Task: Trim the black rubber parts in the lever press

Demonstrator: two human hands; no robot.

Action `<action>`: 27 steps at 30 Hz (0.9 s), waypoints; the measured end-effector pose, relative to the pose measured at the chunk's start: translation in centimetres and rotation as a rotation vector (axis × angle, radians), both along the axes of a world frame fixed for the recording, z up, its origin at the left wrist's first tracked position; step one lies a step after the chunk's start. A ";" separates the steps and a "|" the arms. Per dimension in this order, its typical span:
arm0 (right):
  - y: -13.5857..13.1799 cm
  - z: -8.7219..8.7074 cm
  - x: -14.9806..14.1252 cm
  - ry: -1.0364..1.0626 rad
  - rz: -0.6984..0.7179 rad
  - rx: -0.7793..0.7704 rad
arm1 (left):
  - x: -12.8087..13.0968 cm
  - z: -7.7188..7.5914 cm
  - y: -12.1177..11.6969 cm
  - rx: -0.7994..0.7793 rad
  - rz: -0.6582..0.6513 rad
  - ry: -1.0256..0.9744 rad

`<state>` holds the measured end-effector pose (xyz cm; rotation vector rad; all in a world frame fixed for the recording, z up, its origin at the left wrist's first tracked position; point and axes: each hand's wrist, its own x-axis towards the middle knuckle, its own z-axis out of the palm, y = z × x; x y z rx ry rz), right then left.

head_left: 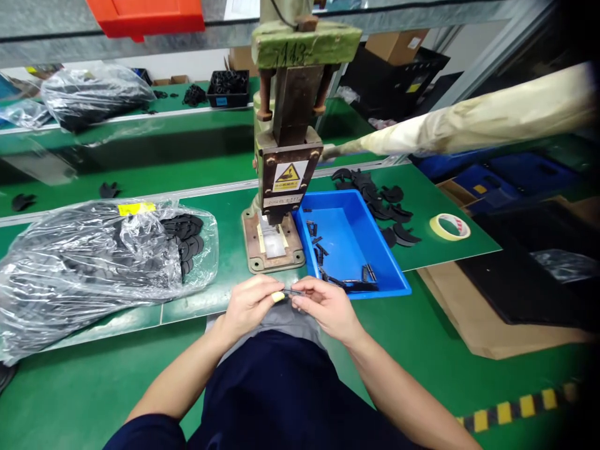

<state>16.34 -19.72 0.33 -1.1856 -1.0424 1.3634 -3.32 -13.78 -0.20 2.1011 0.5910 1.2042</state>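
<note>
My left hand (253, 304) and my right hand (329, 306) meet in front of the press, at the bench's near edge. Between their fingertips they pinch a thin black strip-like part (294, 292), partly hidden by the fingers. Something yellow covers the tip of my left thumb. Just beyond my hands is the base of the green hand press (288, 169), with a pale plate (272, 242) under its ram. To the right of the press, a blue bin (344, 219) holds several small black parts (320, 253).
A clear plastic bag (84, 269) of black curved pieces (187, 244) lies left. More curved pieces (375, 197) and a tape roll (450, 227) sit right. The press's wrapped lever (450, 125) reaches across the upper right. An orange container (150, 15) hangs above.
</note>
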 end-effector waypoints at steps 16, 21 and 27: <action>0.8 0.6 -1.8 0.267 0.063 -0.084 | -0.2 0.2 -1.2 0.080 0.001 -0.020; 1.3 1.4 -1.6 0.414 0.195 -0.193 | -1.6 1.6 -0.8 0.066 0.006 -0.002; 1.4 1.0 -1.8 0.563 0.441 -0.375 | -2.5 3.1 0.4 0.053 -0.203 0.052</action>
